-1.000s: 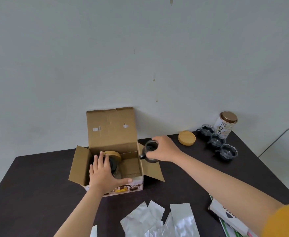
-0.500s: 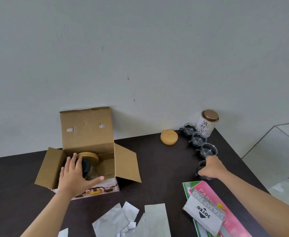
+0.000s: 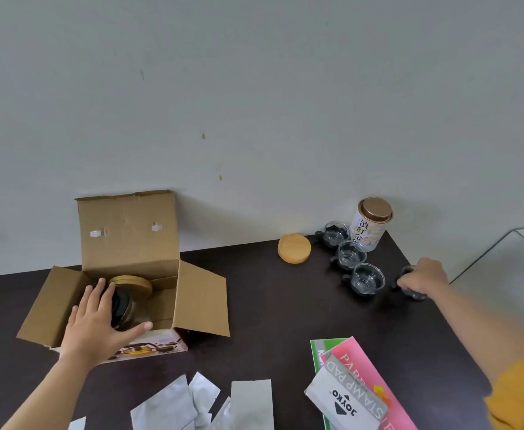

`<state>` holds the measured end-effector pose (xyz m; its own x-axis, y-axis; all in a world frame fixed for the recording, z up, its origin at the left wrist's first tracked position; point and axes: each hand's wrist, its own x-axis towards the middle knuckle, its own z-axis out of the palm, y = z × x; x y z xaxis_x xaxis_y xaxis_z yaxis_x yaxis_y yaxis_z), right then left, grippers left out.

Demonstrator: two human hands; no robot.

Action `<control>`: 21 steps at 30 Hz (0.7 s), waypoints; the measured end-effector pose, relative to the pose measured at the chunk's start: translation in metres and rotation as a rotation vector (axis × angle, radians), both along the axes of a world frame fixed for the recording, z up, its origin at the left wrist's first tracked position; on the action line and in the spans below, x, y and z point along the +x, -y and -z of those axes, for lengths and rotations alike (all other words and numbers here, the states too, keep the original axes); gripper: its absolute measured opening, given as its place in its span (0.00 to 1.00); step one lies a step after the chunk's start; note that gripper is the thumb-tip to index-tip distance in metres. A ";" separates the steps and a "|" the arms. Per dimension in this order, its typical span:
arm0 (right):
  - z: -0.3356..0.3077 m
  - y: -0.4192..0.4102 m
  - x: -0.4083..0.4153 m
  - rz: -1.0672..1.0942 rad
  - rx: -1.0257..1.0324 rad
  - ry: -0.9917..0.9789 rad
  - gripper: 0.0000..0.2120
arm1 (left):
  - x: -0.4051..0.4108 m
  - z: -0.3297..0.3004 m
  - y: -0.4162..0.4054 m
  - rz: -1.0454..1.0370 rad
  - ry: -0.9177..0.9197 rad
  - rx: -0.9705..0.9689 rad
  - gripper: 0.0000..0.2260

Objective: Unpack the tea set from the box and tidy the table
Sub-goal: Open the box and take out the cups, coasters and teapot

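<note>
We see the cardboard box (image 3: 121, 271) standing open on the dark table (image 3: 254, 305), its lid flap upright against the wall and its side flaps spread. Inside it lies a glass teapot (image 3: 124, 308) with a wooden lid (image 3: 133, 282); most of the pot's body is hidden by the box wall and by our left hand (image 3: 94, 328). That hand reaches into the box with fingers straight and spread, resting flat against the pot; the thumb lies along the front edge of the box.

Our right hand (image 3: 423, 279) is at the far right of the table, fingers curled round a small dark-based glass cup (image 3: 409, 287). Only the rim and part of the base of this cup show (the hand covers the rest), so we cannot tell whether it is touching the table.

Three matching cups (image 3: 352, 254) stand in a diagonal row just left of that hand, beside a tea tin (image 3: 371, 225) with a brown cap. A round wooden coaster (image 3: 294, 248) lies near them.

At the lower edge, silver foil wrappers (image 3: 201, 401) and a stack with a stamp pad packet (image 3: 344, 397) on pink and green packs are cut off by the frame. A yellow sleeve (image 3: 521, 389) shows at the right edge
</note>
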<state>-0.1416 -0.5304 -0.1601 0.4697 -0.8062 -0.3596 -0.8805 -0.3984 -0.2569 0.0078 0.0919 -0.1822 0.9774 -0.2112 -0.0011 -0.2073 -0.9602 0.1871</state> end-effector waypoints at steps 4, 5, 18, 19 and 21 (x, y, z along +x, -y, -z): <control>-0.002 0.019 0.030 -0.037 -0.059 0.029 0.30 | -0.001 -0.002 0.004 -0.010 0.000 0.017 0.58; 0.003 0.026 0.037 -0.040 -0.058 0.033 0.33 | -0.001 -0.003 0.005 -0.013 -0.003 0.021 0.58; 0.028 0.024 0.066 -0.034 0.069 0.160 0.32 | -0.004 -0.008 0.010 -0.032 -0.012 0.016 0.58; 0.030 0.025 0.067 -0.032 0.073 0.172 0.34 | -0.004 -0.008 0.010 -0.033 -0.013 0.015 0.58; 0.033 0.027 0.068 -0.035 0.083 0.190 0.36 | -0.004 -0.008 0.010 -0.033 -0.015 0.015 0.58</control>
